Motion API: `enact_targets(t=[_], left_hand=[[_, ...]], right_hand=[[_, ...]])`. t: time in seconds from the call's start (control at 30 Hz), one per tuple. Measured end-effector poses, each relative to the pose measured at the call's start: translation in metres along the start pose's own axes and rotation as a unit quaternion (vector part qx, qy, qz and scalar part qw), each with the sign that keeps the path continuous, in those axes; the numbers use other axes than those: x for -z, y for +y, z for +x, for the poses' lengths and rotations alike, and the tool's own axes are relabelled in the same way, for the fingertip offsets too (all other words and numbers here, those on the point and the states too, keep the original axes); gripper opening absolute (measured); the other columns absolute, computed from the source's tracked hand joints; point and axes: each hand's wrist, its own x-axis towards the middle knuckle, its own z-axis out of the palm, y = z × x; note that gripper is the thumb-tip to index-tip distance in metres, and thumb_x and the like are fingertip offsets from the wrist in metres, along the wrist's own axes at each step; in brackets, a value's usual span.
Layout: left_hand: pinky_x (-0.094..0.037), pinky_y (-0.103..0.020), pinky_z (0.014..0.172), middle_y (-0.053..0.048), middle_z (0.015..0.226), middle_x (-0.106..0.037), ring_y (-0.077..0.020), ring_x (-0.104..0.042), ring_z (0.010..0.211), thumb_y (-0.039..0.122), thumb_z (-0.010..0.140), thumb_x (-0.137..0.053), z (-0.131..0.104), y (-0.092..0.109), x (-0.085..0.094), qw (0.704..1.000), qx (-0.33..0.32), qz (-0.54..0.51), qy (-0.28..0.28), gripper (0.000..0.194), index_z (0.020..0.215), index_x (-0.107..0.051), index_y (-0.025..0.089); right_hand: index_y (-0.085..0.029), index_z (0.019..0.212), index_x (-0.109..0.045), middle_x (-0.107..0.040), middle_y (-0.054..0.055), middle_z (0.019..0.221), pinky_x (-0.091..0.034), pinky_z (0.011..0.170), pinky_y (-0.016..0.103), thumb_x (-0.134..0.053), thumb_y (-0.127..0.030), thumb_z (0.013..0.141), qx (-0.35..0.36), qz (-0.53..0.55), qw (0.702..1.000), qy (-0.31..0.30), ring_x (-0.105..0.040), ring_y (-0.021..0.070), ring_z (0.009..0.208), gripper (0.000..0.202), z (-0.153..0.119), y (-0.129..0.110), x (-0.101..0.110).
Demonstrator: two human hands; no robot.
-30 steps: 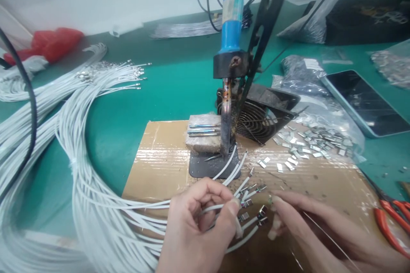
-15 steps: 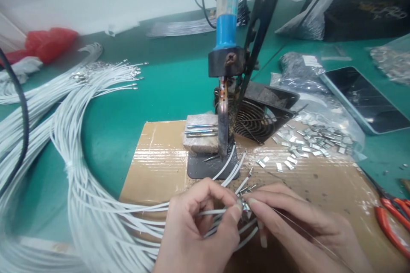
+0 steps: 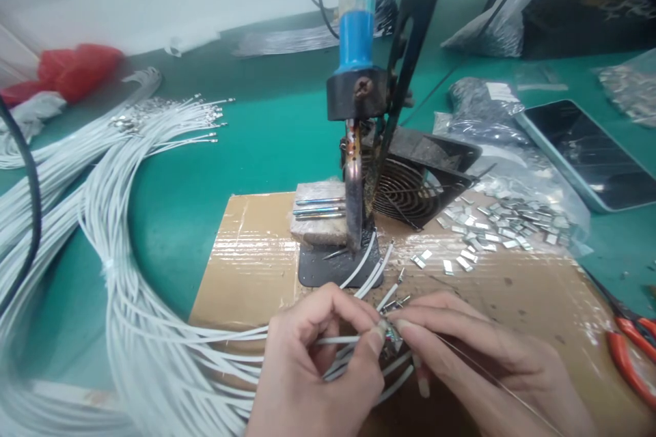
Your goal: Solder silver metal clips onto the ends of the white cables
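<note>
Thumb and forefinger of my left hand (image 3: 322, 369) pinch the end of a white cable (image 3: 338, 340). At my left fingertips sits a small shiny metal piece (image 3: 393, 336), partly hidden. My right hand (image 3: 476, 355) is closed in a pinch right beside it, and a thin solder wire (image 3: 486, 372) runs from its fingers toward the lower right. More white cables with metal ends (image 3: 387, 295) lie under and beyond both hands. Above them stands a blue-handled soldering iron (image 3: 357, 34), clamped upright with its bent tip (image 3: 353, 212) pointing down.
A cardboard sheet (image 3: 246, 252) covers the bench. On it are a block with metal rods (image 3: 318, 225), a black fan (image 3: 415, 194) and scattered metal tabs (image 3: 507, 222). White cable bundles (image 3: 123, 239) fill the left. At right lie a phone (image 3: 589, 157) and red-handled pliers (image 3: 628, 362).
The camera view has shifted slightly. Both hands keep their pinch in almost the same place, and the small metal piece between them looks slightly turned.
</note>
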Motion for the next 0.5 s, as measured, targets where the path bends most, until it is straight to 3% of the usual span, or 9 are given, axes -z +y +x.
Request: enact_targets(t=[0.17,0.23,0.37,0.5], left_hand=[[-0.036,-0.021,0.058,-0.001,0.075,-0.071,-0.0112,-0.052,0.061,0.020,0.072,-0.073,0.0001,0.0024,-0.0014,1.000,0.004,-0.013,0.007,0.013,0.064,-0.064,0.017],[-0.035,-0.021,0.056,-0.001,0.075,-0.072,-0.0106,-0.051,0.060,0.019,0.072,-0.073,0.0008,0.0022,-0.0017,1.000,0.005,-0.006,0.009,0.012,0.063,-0.064,0.017],[-0.041,-0.018,0.058,-0.001,0.076,-0.074,-0.0108,-0.057,0.063,0.016,0.071,-0.074,0.0024,0.0002,-0.0032,1.000,-0.002,-0.017,0.024,0.012,0.063,-0.065,0.017],[-0.041,-0.014,0.053,0.000,0.076,-0.074,-0.0088,-0.058,0.063,0.014,0.071,-0.075,0.0045,-0.0022,-0.0058,0.998,-0.018,-0.018,0.057,0.012,0.062,-0.067,0.017]], right_hand=[[-0.038,0.098,-0.087,-0.076,0.003,0.087,-0.058,0.056,0.021,-0.078,-0.035,0.091,0.027,-0.044,0.999,-0.012,-0.072,0.0174,0.069,0.012,-0.0005,0.0017,0.0021],[-0.032,0.093,-0.088,-0.077,0.005,0.085,-0.059,0.055,0.024,-0.080,-0.040,0.089,0.049,-0.059,0.997,0.031,-0.073,0.0203,0.069,0.012,0.0003,0.0010,-0.0003],[-0.025,0.081,-0.084,-0.074,0.007,0.074,-0.061,0.054,0.027,-0.079,-0.056,0.084,0.107,-0.103,0.978,0.146,-0.072,0.0232,0.067,0.032,0.0021,-0.0019,-0.0055],[-0.024,0.076,-0.078,-0.071,0.006,0.070,-0.059,0.053,0.029,-0.074,-0.061,0.086,0.124,-0.141,0.968,0.164,-0.070,0.0240,0.067,0.038,0.0010,-0.0021,-0.0027]])
